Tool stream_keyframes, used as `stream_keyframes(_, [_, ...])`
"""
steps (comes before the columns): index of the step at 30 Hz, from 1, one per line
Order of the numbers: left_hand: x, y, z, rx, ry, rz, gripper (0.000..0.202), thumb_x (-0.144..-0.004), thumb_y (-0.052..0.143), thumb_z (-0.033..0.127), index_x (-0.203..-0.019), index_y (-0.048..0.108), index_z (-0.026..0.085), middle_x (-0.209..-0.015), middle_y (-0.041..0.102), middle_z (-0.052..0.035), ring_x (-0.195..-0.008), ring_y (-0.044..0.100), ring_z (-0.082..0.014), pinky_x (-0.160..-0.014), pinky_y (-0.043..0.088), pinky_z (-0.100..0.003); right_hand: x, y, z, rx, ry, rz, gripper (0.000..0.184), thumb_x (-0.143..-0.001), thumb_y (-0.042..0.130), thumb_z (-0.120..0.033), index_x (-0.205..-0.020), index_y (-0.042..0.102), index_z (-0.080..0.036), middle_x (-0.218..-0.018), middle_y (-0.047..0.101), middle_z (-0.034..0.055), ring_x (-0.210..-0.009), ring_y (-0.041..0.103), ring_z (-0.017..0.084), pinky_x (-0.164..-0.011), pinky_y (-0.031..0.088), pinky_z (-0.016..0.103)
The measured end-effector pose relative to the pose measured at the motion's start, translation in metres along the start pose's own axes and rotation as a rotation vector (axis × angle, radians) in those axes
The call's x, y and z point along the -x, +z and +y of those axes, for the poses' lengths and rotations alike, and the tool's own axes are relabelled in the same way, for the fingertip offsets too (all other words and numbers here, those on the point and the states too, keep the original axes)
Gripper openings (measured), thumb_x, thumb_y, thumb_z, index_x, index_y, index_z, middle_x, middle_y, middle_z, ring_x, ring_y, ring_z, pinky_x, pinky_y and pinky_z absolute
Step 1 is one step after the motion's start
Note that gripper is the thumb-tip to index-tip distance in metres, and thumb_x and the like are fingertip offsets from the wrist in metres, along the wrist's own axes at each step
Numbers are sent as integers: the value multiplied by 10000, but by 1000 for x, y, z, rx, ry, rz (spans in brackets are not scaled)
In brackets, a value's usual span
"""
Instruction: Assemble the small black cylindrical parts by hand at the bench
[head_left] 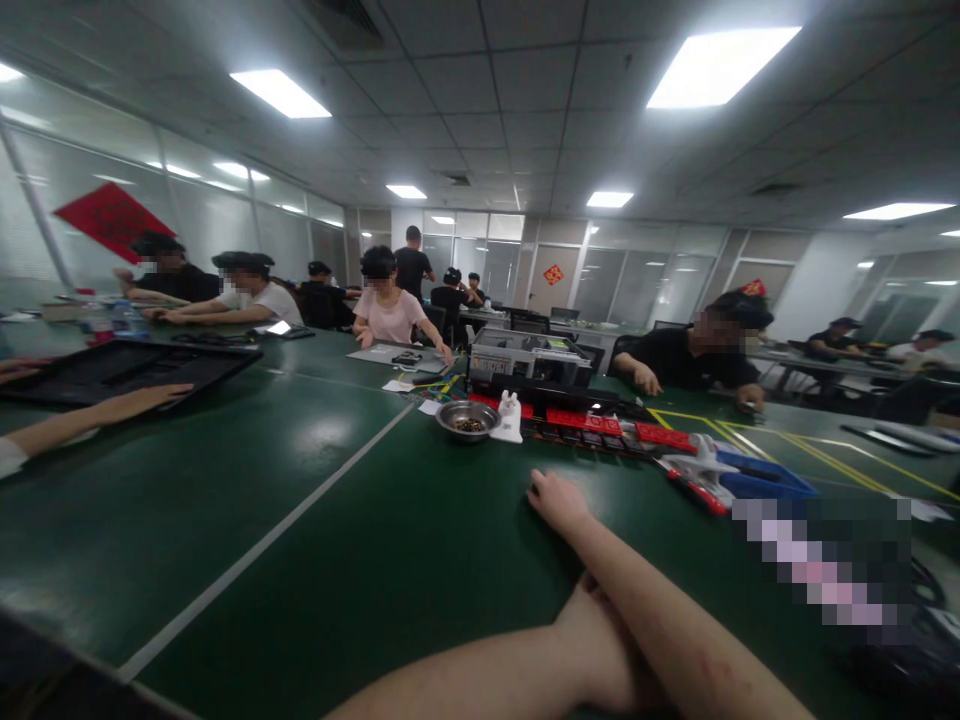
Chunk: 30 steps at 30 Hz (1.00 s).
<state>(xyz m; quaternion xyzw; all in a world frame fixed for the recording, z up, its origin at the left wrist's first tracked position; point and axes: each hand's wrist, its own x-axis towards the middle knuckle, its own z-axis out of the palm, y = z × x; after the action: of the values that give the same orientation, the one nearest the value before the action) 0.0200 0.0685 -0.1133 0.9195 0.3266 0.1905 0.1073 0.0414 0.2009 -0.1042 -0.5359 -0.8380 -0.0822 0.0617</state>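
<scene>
My right hand rests on the green table with its fingers curled in, and nothing shows in it. My left hand lies by my right forearm, which crosses over it; its fingers are mostly hidden there. Beyond my right hand stands a metal bowl with small loose pieces in it, too small to name. Beside the bowl is a white rabbit-shaped object. Red bins run in a row to the right of it.
An opened metal computer case stands behind the bins. A blue tray and a red-handled tool lie to the right. Another person's hand rests on a black panel at left. Co-workers sit across the table.
</scene>
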Motion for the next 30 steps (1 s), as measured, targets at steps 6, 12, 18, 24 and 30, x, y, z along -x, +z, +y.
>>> stream_keyframes(6, [-7,2,-5,124,-155,115,311,-786,312,338,-893,585,236,-851,614,-24,-828,535,-174,-775,388,-320,90,1,72,-76,248,83,250,-790,366,-395,-805,496,-183,-745,564,58,-651,550,170,-510,326,235])
stream_keyframes(12, [-10,-8,-10,126,-409,520,381,-734,421,365,-1059,458,170,-1029,520,-68,-961,461,-183,-818,363,-290,124,-3,81,-685,313,135,379,-786,295,-474,-656,504,-187,-640,552,15,-633,512,143,-554,328,228])
stream_keyframes(18, [-12,-2,-5,109,-531,328,382,-805,225,450,-1018,439,215,-826,594,-35,-773,555,-182,-678,399,-287,116,-1,54,-1386,502,10,254,-723,405,-410,-684,485,-172,-465,421,-47,-392,394,92,-387,278,202])
stream_keyframes(24, [-18,2,7,100,-606,442,402,-805,188,478,-968,393,174,-830,586,-64,-763,563,-194,-645,388,-282,126,-19,38,-1613,647,-112,309,-717,376,-472,-774,478,-186,-406,356,-70,-295,315,74,-303,202,179])
stream_keyframes(30, [-14,-8,2,-50,-467,394,314,-823,202,408,-894,422,195,-798,572,-39,-700,554,-171,-596,372,-256,133,-32,44,-1776,754,-418,343,-735,307,-460,-535,341,-183,-376,288,-71,-270,184,34,-293,116,147])
